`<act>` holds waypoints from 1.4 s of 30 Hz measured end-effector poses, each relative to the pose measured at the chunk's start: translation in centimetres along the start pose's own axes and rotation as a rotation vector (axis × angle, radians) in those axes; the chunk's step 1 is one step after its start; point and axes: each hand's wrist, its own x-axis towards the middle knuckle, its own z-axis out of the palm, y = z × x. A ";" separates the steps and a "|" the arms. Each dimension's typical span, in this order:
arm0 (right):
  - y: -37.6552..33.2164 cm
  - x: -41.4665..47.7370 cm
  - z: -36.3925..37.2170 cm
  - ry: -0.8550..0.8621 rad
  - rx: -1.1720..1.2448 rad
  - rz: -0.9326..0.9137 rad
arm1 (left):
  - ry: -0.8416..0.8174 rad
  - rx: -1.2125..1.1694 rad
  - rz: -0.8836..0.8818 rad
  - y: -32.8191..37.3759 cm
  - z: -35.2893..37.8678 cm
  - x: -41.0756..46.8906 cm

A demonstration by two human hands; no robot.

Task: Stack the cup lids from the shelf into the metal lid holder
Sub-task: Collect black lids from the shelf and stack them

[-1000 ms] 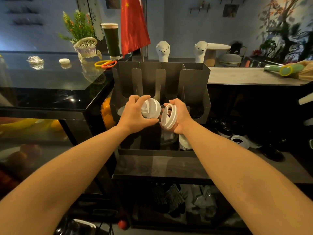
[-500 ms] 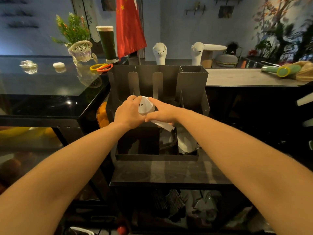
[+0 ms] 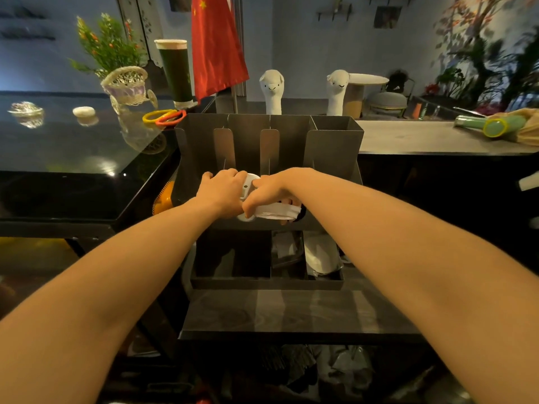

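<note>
The metal lid holder [image 3: 335,147] stands on a dark shelf [image 3: 291,316], with tall slotted compartments behind and low bins in front. My left hand [image 3: 221,193] grips a white cup lid [image 3: 248,185] at the front of the middle compartments. Close beside it, my right hand [image 3: 271,193] holds a small stack of white lids [image 3: 277,212], lying flat under the fingers. The two hands touch over the lids. More white lids [image 3: 320,255] lie in the lower right bin. How far down the lids sit in the slot is hidden by my hands.
A glossy black counter [image 3: 73,170] lies to the left with a flower basket [image 3: 125,83], a tall dark cup [image 3: 175,71] and coloured rings [image 3: 163,116]. A red flag [image 3: 215,45] and two llama figures [image 3: 272,88] stand behind the holder. A grey counter [image 3: 423,138] runs right.
Both hands moved forward and down to the holder's front. The two lid bunches, held apart and upright before, are now pressed together, with the right one turned flat.
</note>
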 end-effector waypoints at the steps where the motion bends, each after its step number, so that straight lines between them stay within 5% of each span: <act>1: -0.2 0.1 -0.1 -0.004 -0.044 0.002 | -0.023 0.014 0.024 -0.3 0.1 0.3; 17: -0.4 1.0 1.1 0.030 -0.518 -0.069 | -0.094 0.163 0.071 -1.3 1.8 1.3; 25: -0.7 0.4 1.0 0.004 -0.513 -0.083 | -0.144 0.040 0.083 -1.9 1.9 1.4; 35: -0.3 0.3 1.0 0.039 -0.440 -0.124 | -0.165 0.190 0.125 -1.6 1.4 1.0; 42: -0.3 -0.5 1.2 0.038 -0.426 -0.138 | -0.059 0.169 0.126 -1.4 1.7 0.4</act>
